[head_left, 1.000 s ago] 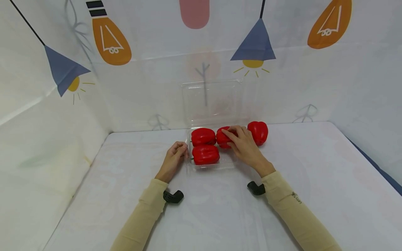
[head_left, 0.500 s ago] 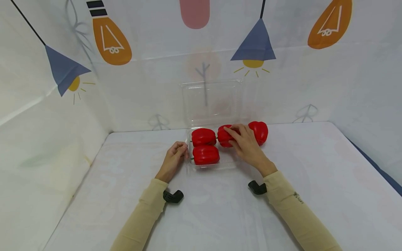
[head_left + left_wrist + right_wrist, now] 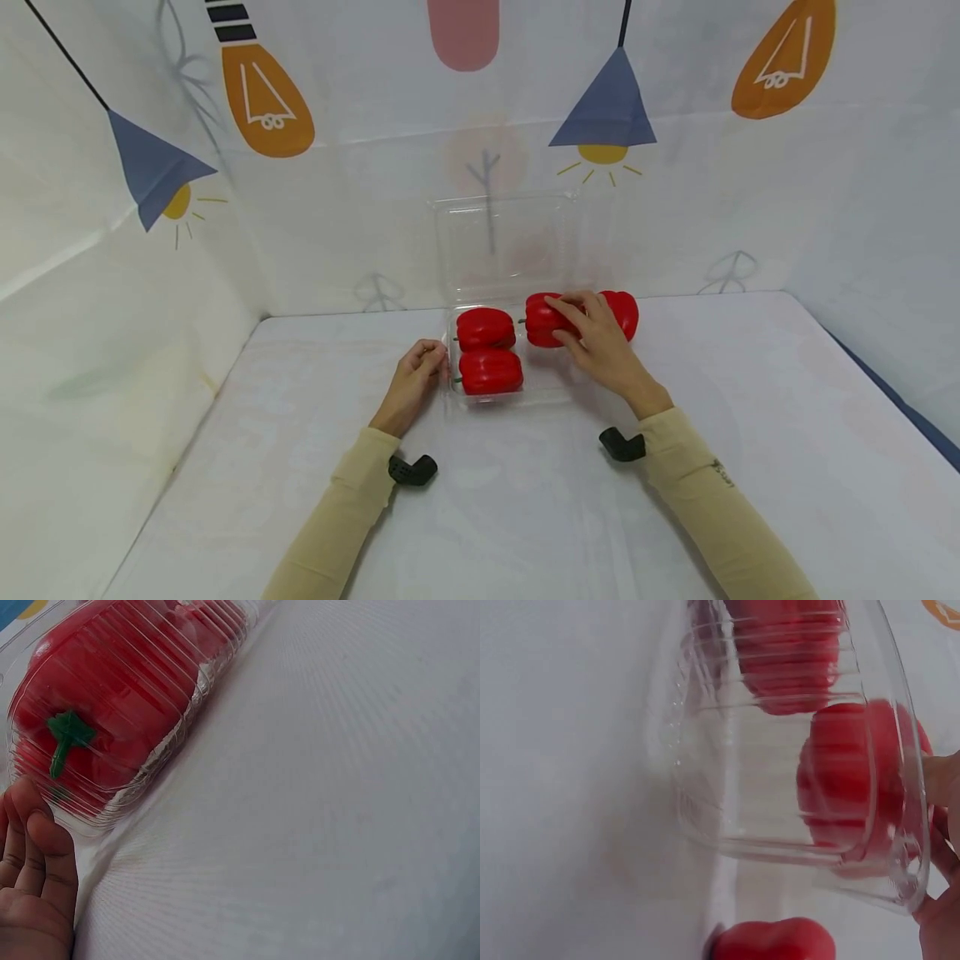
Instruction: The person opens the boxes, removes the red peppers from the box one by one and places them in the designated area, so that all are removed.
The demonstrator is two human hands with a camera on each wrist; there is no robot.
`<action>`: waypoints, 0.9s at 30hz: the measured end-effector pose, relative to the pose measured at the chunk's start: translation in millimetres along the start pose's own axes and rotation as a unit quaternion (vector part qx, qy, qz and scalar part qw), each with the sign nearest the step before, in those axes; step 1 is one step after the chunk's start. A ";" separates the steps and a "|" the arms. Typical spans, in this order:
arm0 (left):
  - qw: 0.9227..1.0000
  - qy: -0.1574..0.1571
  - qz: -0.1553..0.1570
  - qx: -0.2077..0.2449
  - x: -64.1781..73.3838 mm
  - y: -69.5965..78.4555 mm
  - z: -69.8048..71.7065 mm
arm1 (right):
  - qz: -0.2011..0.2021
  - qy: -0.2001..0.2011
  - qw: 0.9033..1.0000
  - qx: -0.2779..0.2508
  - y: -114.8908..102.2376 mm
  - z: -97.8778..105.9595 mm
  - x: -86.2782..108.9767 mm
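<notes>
My right hand (image 3: pixel 604 350) grips a red bell pepper (image 3: pixel 542 320) between thumb and fingers, over the back right of a clear plastic clamshell box (image 3: pixel 546 377). In the right wrist view, that pepper (image 3: pixel 840 776) shows through the ribbed wall. Two more red peppers, a rear one (image 3: pixel 486 328) and a front one (image 3: pixel 491 372), lie on their sides in the left half of the box. At the box's left edge, my left hand (image 3: pixel 412 377) pinches the rim. The left wrist view shows a green stem (image 3: pixel 69 739) behind the plastic, close to the fingertips.
Another red pepper (image 3: pixel 621 312) sits right of the box, partly hidden by the right hand. The box's clear lid (image 3: pixel 502 242) stands raised against the printed cloth backdrop (image 3: pixel 345 208). White cloth covers the table (image 3: pixel 510 500).
The right hand has drawn its pepper to the right and slightly back, away from the two other peppers in the box. The left hand stays in place.
</notes>
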State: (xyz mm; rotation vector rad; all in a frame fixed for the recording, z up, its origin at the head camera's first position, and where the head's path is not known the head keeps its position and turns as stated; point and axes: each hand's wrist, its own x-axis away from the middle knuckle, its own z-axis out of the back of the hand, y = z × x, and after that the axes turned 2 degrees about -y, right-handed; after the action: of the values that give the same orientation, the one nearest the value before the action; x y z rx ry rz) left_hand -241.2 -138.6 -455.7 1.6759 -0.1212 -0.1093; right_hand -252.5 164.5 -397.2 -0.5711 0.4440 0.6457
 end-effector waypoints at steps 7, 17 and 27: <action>1.000 -0.003 -0.005 -0.003 1.0 -1.1 1.2 | -0.006 0.026 0.999 -0.026 4.5 8.6 1.7; 1.000 0.000 0.006 -0.006 0.6 -1.5 1.6 | -0.034 0.038 0.998 -0.040 10.6 16.5 3.3; 1.000 -0.003 0.002 -0.004 -0.5 -1.5 0.4 | -0.057 0.062 0.995 -0.048 20.0 24.4 6.6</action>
State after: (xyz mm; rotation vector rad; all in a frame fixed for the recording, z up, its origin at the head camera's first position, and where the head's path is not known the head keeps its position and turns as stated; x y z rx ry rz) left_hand -241.7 -138.8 -457.2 1.6666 -0.1278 -0.1121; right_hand -256.0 195.6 -389.4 -0.7261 0.4955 0.5257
